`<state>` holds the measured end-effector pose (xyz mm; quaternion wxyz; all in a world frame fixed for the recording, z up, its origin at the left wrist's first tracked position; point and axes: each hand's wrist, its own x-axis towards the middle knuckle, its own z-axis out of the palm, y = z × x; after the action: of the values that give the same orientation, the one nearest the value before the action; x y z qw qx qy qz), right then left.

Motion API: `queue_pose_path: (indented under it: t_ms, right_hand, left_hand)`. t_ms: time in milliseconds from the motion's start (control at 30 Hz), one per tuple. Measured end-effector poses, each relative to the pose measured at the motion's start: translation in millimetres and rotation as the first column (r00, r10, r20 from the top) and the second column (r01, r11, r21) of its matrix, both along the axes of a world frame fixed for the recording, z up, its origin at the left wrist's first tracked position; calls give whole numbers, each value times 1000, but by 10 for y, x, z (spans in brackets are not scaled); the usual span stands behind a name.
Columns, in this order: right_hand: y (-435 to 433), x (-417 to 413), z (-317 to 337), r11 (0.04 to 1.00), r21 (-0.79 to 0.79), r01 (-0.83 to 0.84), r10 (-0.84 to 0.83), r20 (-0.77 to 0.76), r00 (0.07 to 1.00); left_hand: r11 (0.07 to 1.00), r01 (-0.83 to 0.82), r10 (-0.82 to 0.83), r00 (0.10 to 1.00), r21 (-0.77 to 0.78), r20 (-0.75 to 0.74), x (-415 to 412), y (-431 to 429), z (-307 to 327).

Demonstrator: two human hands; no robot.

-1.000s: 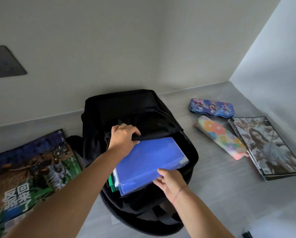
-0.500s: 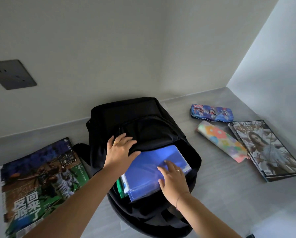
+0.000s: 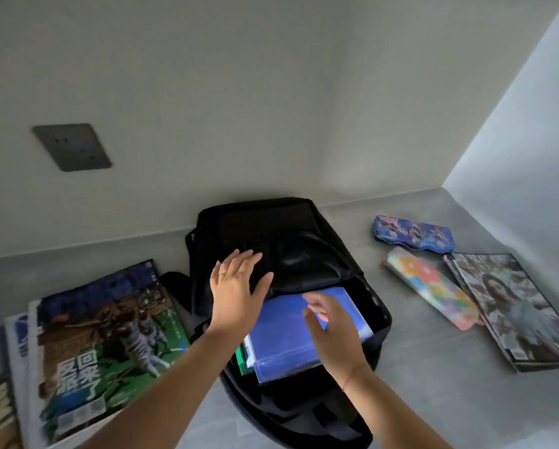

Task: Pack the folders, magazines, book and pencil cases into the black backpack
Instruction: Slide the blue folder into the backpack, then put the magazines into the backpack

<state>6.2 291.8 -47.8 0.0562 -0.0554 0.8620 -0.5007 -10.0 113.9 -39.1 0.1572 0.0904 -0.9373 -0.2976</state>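
At far left on the grey counter point(image 3: 433, 367) lies a stack of magazines point(image 3: 109, 345), top cover green and brown, glossy; judged floppy and slick, likely to sag or fan apart, so best lifted as one stack by the spine edge with support underneath. An edge of another printed item shows at the bottom left corner; what it is cannot be told. Centre: black backpack point(image 3: 271, 228) lies with its mouth open toward the camera, soft fabric, flap slumping. Left hand point(image 3: 236, 293) hovers flat over the flap, fingers spread, grip fully open, holding nothing; whether the palm touches the fabric cannot be told. Blue folder point(image 3: 291, 348) sits partly inside the mouth, near edge still protruding, with a green folder edge point(image 3: 240, 359) beneath it at left. Plastic covers judged light, semi-stiff, slippery; push on the near edge to seat them. Right hand point(image 3: 333, 332) is over the blue folder, fingers loosely curled, blurred, grip open and empty. Right of the bag: blue pencil case point(image 3: 412, 234), looks rigid, pick across its narrow width; flowered pencil case point(image 3: 433, 291), possibly soft. Just beside it, a second magazine pile point(image 3: 511, 309). Counter is smooth and matte, set in a corner of plain pale walls; dark wall plate point(image 3: 72, 147) at upper left.
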Motion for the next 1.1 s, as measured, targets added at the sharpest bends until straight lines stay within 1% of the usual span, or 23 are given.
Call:
queue_pose_path:
  t_ms: [67, 133, 200, 267, 333, 400, 467, 500, 533, 567, 600, 667, 700, 733, 767, 800, 833, 867, 900, 967, 1033, 1100]
  right_hand:
    - [-313, 45, 91, 991, -29, -134, 133, -35, 991]
    - [-685, 114, 132, 961, -43, -274, 271, -67, 960]
    - [-1088, 204, 122, 917, -39, -397, 395, -51, 917]
    - [-1494, 287, 42, 865, -6, -501, 501, -7, 865]
    - [-1870, 342, -91, 805, 54, -591, 587, 70, 806]
    - [-2154, 342, -235, 785, 103, -611, 592, 165, 789]
    - [-2347, 290, -381, 823, 117, -557, 526, 216, 823]
    - [-2416, 254, -447, 848, 113, -517, 484, 233, 844]
    - [-2476, 231, -494, 868, 111, -484, 445, 258, 858]
    - [-2531, 201, -535, 879, 116, -462, 417, 282, 864]
    - [-2581, 173, -569, 887, 120, -446, 398, 293, 869]
    - [-2681, 113, -614, 903, 116, -414, 366, 300, 881]
    - [-2723, 83, -620, 915, 79, -395, 352, 324, 878]
    - [-2765, 60, -617, 927, -11, -376, 355, 353, 865]
    - [-2795, 54, -619, 926, -114, -360, 376, 373, 848]
    - [-2823, 64, -637, 918, -185, -350, 396, 385, 834]
    - [-2836, 84, -660, 913, -200, -354, 406, 388, 827]
    - [-2842, 114, -668, 913, -197, -357, 407, 407, 818]
    - [-2844, 134, -669, 916, -207, -345, 402, 433, 807]
    - [-2843, 146, -681, 908, -303, -289, 408, 488, 771]
    - [-2818, 95, -692, 886, -396, -241, 436, 533, 725]
    - [-2761, 37, -651, 852, -471, -230, 490, 560, 668]
  left_hand:
    - [990, -134, 135, 991, 36, -25, 199, -204, 37]
    - [965, -259, 259, 966, 40, -11, 447, -474, 19]
    - [919, -393, 392, 920, 41, 17, 736, -779, -46]
    - [844, -532, 531, 846, 69, 36, 1049, -1109, -131]
    - [730, -677, 670, 736, 96, 100, 1359, -1447, -215]
    - [566, -812, 767, 583, 147, 267, 1604, -1758, -302]
    - [395, -896, 769, 443, 202, 461, 1754, -2021, -403]
    - [333, -916, 751, 401, 223, 525, 1791, -2137, -460]
    - [286, -926, 732, 378, 247, 568, 1804, -2235, -507]
    - [250, -927, 715, 372, 281, 592, 1793, -2323, -543]
    - [213, -915, 698, 387, 342, 603, 1770, -2404, -567]
    - [126, -838, 648, 474, 530, 595, 1704, -2521, -609]
    - [90, -789, 622, 521, 607, 585, 1679, -2568, -626]
    - [72, -760, 610, 545, 646, 575, 1662, -2613, -645]
    - [72, -758, 606, 550, 649, 575, 1651, -2657, -661]
    - [71, -765, 599, 546, 641, 585, 1638, -2704, -679]
    - [69, -768, 587, 548, 637, 597, 1626, -2742, -688]
    - [87, -770, 572, 558, 632, 602, 1607, -2767, -696]
    - [128, -767, 558, 580, 629, 593, 1584, -2782, -690]
    - [216, -739, 529, 638, 638, 560, 1548, -2768, -654]
    - [260, -675, 519, 700, 690, 490, 1566, -2713, -619]
    - [307, -601, 513, 757, 738, 404, 1634, -2655, -564]
